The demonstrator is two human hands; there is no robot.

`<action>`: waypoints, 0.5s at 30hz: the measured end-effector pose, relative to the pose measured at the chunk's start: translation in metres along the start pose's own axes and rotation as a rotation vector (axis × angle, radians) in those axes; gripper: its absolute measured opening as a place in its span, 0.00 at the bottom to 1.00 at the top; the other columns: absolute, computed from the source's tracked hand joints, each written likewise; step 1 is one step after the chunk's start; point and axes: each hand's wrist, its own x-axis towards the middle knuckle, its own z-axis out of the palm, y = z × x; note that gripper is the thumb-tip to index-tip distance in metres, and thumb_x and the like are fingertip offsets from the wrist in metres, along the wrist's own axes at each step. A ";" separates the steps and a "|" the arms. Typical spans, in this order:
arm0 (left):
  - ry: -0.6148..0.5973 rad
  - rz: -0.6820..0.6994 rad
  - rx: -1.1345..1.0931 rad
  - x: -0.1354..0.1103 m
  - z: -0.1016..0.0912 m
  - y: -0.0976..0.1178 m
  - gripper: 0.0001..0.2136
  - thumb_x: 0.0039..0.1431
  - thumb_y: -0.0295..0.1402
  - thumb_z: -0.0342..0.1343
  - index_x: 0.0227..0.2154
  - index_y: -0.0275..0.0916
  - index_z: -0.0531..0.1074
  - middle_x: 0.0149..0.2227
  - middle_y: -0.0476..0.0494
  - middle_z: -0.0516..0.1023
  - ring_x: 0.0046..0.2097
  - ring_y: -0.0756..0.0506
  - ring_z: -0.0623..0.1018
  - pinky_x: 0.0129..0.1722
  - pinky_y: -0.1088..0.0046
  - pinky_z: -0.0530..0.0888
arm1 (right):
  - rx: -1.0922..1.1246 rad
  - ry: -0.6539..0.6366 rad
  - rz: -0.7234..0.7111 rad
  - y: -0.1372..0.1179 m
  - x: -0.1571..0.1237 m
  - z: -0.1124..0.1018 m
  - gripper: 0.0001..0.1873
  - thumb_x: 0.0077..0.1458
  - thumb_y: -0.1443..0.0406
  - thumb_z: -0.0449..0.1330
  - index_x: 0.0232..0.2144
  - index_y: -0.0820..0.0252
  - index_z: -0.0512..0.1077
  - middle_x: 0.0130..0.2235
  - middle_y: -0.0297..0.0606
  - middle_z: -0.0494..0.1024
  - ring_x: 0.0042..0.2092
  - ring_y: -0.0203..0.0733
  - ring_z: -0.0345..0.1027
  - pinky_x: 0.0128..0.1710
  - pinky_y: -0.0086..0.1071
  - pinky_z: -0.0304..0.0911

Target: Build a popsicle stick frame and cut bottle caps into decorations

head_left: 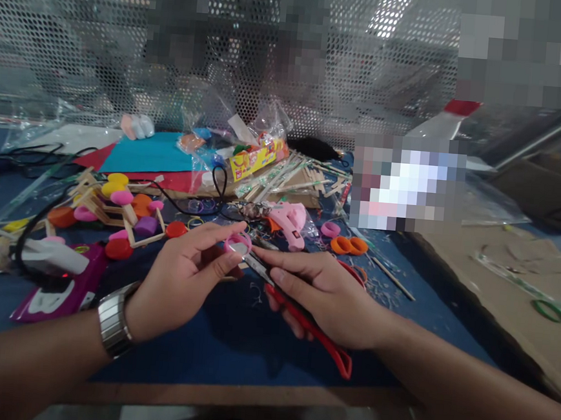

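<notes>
My left hand [183, 273], with a metal watch at its wrist, pinches a small pink ring [232, 240] between thumb and fingers. My right hand [317, 290] is closed around a red-handled metal-jawed tool [322, 335]; whether it is scissors or pliers I cannot tell. Its metal tip meets the lower right side of the ring. Just behind the hands lies a pink glue gun [289, 227]. Beyond my right hand are another pink ring [330, 229] and a pair of orange rings [349, 245].
Left of my hands stands a stick structure [99, 205] with coloured caps, behind a purple power strip [67, 290] with a white plug. Further back are blue sheets [149, 151], a yellow box [258, 160] and wooden sticks [321, 181]. Cardboard [498, 285] lies at right.
</notes>
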 end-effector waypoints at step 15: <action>0.028 0.025 0.026 0.001 0.000 0.005 0.15 0.65 0.40 0.62 0.51 0.41 0.82 0.46 0.41 0.85 0.44 0.44 0.86 0.42 0.74 0.85 | 0.153 -0.061 0.002 0.002 0.007 -0.012 0.29 0.66 0.58 0.61 0.66 0.58 0.68 0.27 0.30 0.75 0.18 0.27 0.66 0.14 0.20 0.64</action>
